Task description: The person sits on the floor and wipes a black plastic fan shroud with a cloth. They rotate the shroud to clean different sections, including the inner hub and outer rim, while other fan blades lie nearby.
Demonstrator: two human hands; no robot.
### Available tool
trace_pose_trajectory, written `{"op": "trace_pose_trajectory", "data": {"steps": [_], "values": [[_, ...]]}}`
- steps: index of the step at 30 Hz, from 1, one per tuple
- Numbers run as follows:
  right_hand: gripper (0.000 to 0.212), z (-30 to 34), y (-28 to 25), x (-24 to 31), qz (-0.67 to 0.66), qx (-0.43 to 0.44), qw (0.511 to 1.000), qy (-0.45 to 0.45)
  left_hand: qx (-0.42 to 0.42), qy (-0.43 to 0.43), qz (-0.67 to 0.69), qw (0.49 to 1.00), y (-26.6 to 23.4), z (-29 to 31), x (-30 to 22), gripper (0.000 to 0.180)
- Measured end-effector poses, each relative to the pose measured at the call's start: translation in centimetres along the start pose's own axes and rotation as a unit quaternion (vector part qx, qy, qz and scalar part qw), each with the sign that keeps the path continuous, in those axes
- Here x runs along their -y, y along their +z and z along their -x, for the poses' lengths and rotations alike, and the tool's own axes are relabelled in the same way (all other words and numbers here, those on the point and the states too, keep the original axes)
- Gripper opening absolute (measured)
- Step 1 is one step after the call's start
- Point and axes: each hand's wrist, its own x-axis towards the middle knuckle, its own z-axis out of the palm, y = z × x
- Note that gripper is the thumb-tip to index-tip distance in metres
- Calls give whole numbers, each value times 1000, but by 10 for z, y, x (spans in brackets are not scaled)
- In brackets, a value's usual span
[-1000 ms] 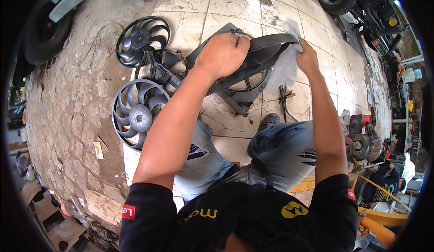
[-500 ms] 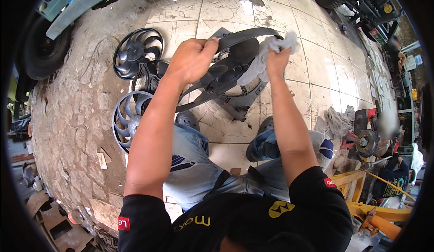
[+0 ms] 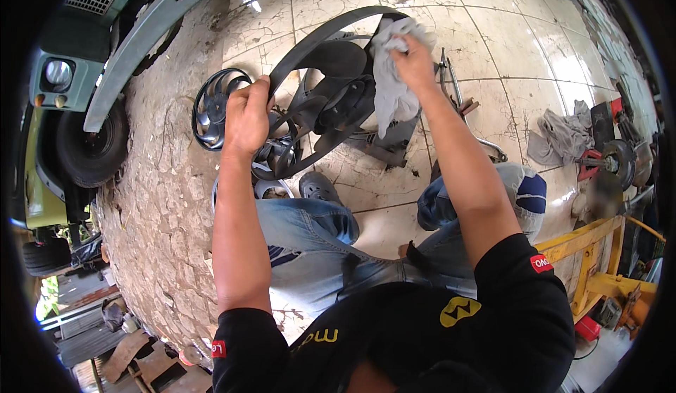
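A large black radiator fan with an outer ring is held up in front of me, tilted, its broad blades facing me. My left hand is closed round the left side of the ring. On the far right side my right hand grips a crumpled grey rag against the rim. The rag hangs down over part of the blades. Beneath the fan, a dark plastic shroud lies on the tiles, partly covered. Beside my left hand rests another black fan; my left forearm hides most of a grey one.
Metal rods lie right of the shroud. Further right are a second grey rag, a round hub part and a yellow metal frame. A vehicle tire stands at left, beside rough stony ground.
The held fan has turned to show more of its ring and blades. My left hand is lower and further left; my right hand with the rag is slightly further left and up.
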Motion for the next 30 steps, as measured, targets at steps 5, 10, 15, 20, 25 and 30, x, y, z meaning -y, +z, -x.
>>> {"op": "trace_pose_trajectory", "data": {"steps": [5, 10, 15, 20, 25, 30], "values": [[35, 31, 32, -11, 39, 39, 993, -106, 21, 11, 19, 1000, 6, -1, 6, 52], [52, 41, 19, 29, -116, 258, 958, 44, 43, 108, -5, 993, -5, 4, 24, 46], [54, 56, 32, 20, -3, 228, 973, -44, -143, 213, -158, 953, 17, 9, -1, 41], [40, 89, 53, 9, -20, 210, 977, -28, -150, 128, -288, 937, 48, 9, -29, 61], [26, 104, 65, -10, 6, 155, 976, -150, -166, 207, -303, 915, 70, -12, -23, 66], [36, 103, 57, 30, -88, 120, 985, -83, -213, 230, -315, 896, 72, -25, -28, 66]]}}
